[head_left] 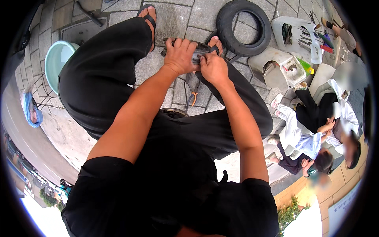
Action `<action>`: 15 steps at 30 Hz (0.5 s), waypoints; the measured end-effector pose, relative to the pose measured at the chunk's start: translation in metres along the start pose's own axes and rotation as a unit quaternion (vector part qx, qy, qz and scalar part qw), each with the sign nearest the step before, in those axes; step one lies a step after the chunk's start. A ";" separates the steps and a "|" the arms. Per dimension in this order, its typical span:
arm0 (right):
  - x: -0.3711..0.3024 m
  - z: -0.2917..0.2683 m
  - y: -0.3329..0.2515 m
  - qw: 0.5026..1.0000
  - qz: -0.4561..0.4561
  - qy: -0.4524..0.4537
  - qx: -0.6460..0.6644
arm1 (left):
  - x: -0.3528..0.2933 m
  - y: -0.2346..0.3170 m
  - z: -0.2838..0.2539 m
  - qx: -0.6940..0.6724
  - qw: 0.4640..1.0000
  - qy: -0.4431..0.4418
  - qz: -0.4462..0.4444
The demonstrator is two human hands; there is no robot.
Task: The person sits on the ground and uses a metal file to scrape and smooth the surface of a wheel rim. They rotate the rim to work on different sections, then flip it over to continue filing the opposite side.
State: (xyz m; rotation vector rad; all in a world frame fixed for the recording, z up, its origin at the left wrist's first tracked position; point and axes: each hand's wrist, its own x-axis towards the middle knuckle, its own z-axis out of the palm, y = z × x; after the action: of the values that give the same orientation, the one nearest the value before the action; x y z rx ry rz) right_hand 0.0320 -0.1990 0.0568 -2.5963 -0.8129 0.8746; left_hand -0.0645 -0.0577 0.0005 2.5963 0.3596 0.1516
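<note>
Between my feet, both hands are on a dark, flattened rubber inner tube that has a greyish, scuffed stretch in the middle. My left hand is closed over its left part, fingers wrapped across the top. At the right end my right hand pinches the rubber, its thumb pressed against the grey area. Fingers and wrists hide part of the tube. Below the hands, pliers with orange-and-dark handles lie on the paving. A black tyre lies beyond my right foot.
A white jug-like container and a cut-open plastic tray of tools stand to the right. At the left is a pale green basin. A round metal part shows under my legs. Several people sit at the far right.
</note>
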 end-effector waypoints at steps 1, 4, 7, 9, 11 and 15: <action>0.001 0.012 0.001 1.000 0.002 0.022 0.008 | 0.001 -0.001 0.002 0.006 1.000 0.003 0.003; -0.004 0.014 0.001 0.996 0.003 0.055 0.074 | -0.003 0.001 -0.002 0.018 1.000 -0.005 0.001; -0.011 0.010 0.001 0.988 0.023 0.061 0.136 | 0.002 0.002 -0.003 0.022 1.000 -0.011 0.005; -0.005 0.023 0.001 0.990 0.017 0.085 0.110 | -0.001 0.000 0.003 0.030 0.999 0.007 0.017; -0.006 0.018 -0.001 0.987 0.031 0.075 0.140 | -0.002 -0.002 0.004 0.025 1.000 0.000 0.014; -0.014 0.019 0.009 0.975 0.054 0.081 0.201 | 0.002 0.001 0.000 0.024 0.999 0.006 0.021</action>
State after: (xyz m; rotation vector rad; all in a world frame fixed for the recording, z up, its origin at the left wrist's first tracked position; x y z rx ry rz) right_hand 0.0143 -0.2128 0.0450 -2.3292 -0.4028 0.7520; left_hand -0.0624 -0.0580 0.0009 2.6520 0.3152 0.1745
